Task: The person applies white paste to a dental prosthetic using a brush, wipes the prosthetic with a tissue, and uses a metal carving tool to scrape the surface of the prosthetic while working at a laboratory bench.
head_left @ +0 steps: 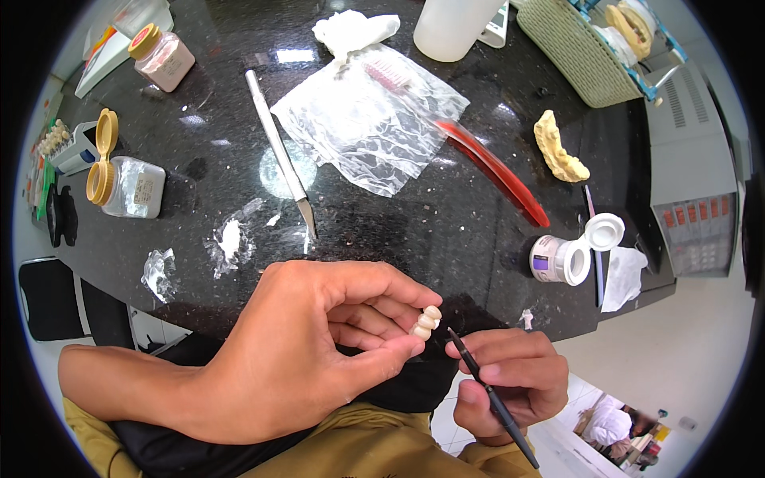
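My left hand (319, 350) pinches a small dental bridge (426, 323) of joined, cream-coloured teeth between thumb and fingertips, near the table's front edge. Just to its right, my right hand (518, 374) grips a slim black pen-like tool (496, 398). The tool's pointed tip is close to the bridge, with what looks like a small gap between them. Ahead of my left hand a metal craft knife (277, 147) lies on the table, its blade toward me. An open white bottle (562, 261) with a flip lid lies to the right of my hands.
On the dark speckled table (374, 231) lie a clear plastic sheet (358, 111), a red-handled toothbrush (494, 171) and a yellowish dental cast piece (559, 149). Powder jars (135, 187) stand left. A green basket (578, 52) is at the back right. White powder (231, 239) is spilled nearby.
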